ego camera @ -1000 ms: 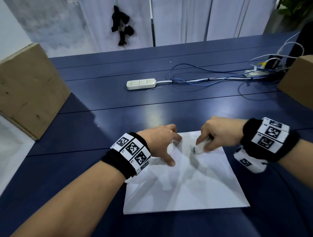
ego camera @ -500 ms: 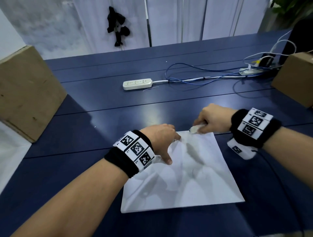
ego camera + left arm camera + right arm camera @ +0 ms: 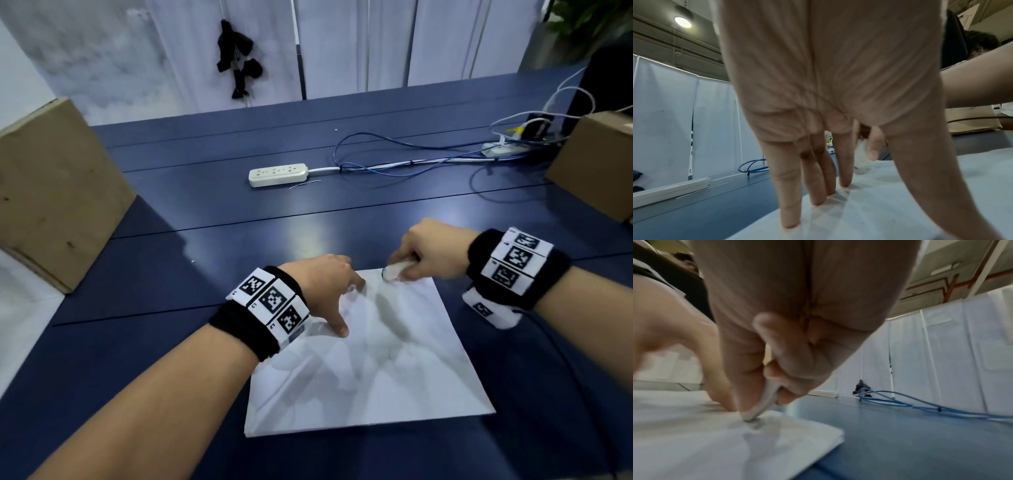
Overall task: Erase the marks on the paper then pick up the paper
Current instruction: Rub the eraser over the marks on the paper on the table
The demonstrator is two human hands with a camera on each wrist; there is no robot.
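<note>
— Where do we find the paper [image 3: 373,363]?

— We see it flat on the dark blue table [image 3: 191,281], close to the near edge, a white sheet with soft creases and shadows across it. At its far edge, in the head view, there is a small dark mark [image 3: 383,274] just beside the tip of the eraser [image 3: 395,271].

— And who has the eraser?

— The right hand [image 3: 430,251] does. Its thumb and curled fingers pinch the pale, flat eraser, and from the right wrist we see the lower end of the eraser [image 3: 758,410] pressed on the sheet near the far corner, tilted rather than upright. That view is blurred, so we cannot tell more of its shape.

— The left hand [image 3: 322,284]?

— It holds nothing. From the left wrist we see its fingers [image 3: 813,175] straight and spread, tips down on the far left part of the paper, with the thumb planted on the sheet apart from them.

— What lies beyond the sheet?

— Farther back on the table we find a white power strip [image 3: 277,174], its cord running right among blue cables [image 3: 394,161]. A cardboard box [image 3: 51,192] stands at the left edge and another box [image 3: 596,164] at the right. Both wrists carry black bands with black-and-white square markers.
</note>
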